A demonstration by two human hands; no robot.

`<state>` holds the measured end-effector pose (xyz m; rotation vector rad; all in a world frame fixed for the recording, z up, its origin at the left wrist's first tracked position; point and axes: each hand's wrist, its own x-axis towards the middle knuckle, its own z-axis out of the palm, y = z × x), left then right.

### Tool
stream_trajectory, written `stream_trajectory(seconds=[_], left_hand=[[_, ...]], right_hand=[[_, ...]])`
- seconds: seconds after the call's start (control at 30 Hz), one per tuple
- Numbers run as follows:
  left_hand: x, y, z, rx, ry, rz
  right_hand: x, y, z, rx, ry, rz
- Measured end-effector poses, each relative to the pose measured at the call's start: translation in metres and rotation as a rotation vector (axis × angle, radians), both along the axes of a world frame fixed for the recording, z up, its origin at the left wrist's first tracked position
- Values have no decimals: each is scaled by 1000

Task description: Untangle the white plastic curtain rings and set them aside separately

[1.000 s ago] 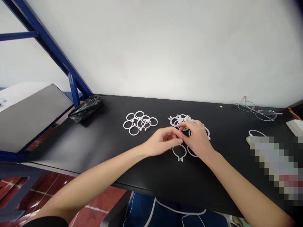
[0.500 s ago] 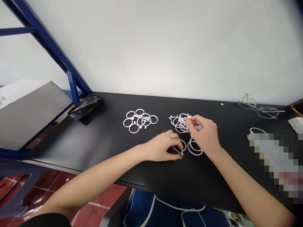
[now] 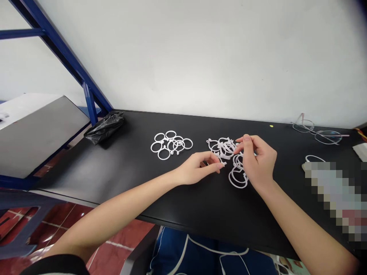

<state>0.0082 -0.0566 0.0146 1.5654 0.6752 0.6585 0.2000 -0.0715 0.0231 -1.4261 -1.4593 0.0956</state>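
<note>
My left hand (image 3: 200,167) is closed, thumb and fingers pinching a white plastic ring (image 3: 224,164); most of that ring is hidden behind the fingers. Close to its right, my right hand (image 3: 258,158) hovers at the right side of a tangled pile of white rings (image 3: 226,147). Its thumb and fingers are curled together, and whatever lies between them is hidden. Below the right hand, several overlapping rings (image 3: 237,179) spread toward the front of the black table. Farther left lies a flat group of white rings (image 3: 164,154) with small knobs, apart from both hands.
A crumpled black plastic bag (image 3: 106,128) lies at the table's left end, near a blue metal frame (image 3: 90,101). Eyeglasses (image 3: 327,136) rest at the back right. A blurred-out object (image 3: 335,194) lies at the right. The black table (image 3: 129,160) meets a white wall behind.
My left hand has lifted its ring from the table and moved it up toward the pile. My right hand has shifted slightly right and up, and more rings now show below the pile.
</note>
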Motion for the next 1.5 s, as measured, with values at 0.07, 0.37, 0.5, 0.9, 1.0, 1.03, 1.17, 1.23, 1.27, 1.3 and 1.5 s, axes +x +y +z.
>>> stream_trajectory(seconds=[0.07, 0.37, 0.5, 0.9, 1.0, 1.03, 1.17, 1.23, 1.27, 1.3, 1.5], left_hand=[[1, 2, 1, -137, -75, -2], [-2, 6, 5, -389, -276, 64], [-3, 5, 5, -421, -299, 51], [-5, 7, 8, -493, -440, 113], [-6, 8, 9, -504, -437, 126], [-7, 8, 10, -506, -434, 128], [-9, 9, 10, -486, -404, 134], [-9, 10, 9, -468, -389, 132], [-10, 10, 9, -458, -384, 127], [-10, 10, 9, -450, -378, 121], [-8, 3, 11, -210, -306, 131]], right_hand=[[-2, -2, 0, 47, 29, 23], [-22, -15, -1, 310, -182, 396], [-26, -17, -1, 334, -186, 416], [-25, -19, 1, 384, -168, 352], [-25, -21, 0, 379, -159, 348], [-26, -22, -1, 372, -148, 348], [-27, -22, -2, 347, -139, 398], [-27, -21, -1, 357, -167, 427], [-27, -21, 0, 362, -176, 436], [-27, -20, 1, 364, -178, 444], [-28, -22, -2, 309, -122, 489]])
